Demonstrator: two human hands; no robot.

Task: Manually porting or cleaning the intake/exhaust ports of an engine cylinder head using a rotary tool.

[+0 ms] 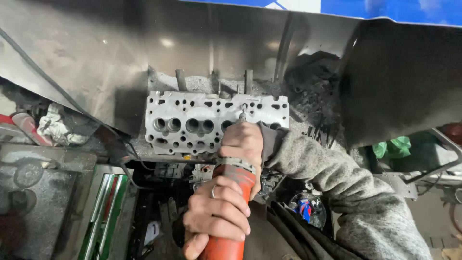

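both hands [219,212] wrapped tight round the red grinder [230,202], its long axis pointing up-away, tip seemingly touching the cylinder head [192,123].

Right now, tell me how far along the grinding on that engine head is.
Done: the four round ports left of the tool look bare grey metal. In hand: both hands, right hand forward and left hand behind, hold the red grinder, tip on the engine head right of centre. Left: the right end; its finish cannot be judged.

We see dim workshop light, soft glare on the curved grey sheet-metal backdrop [192,43], deep shadow below, corners bowed and blurred.
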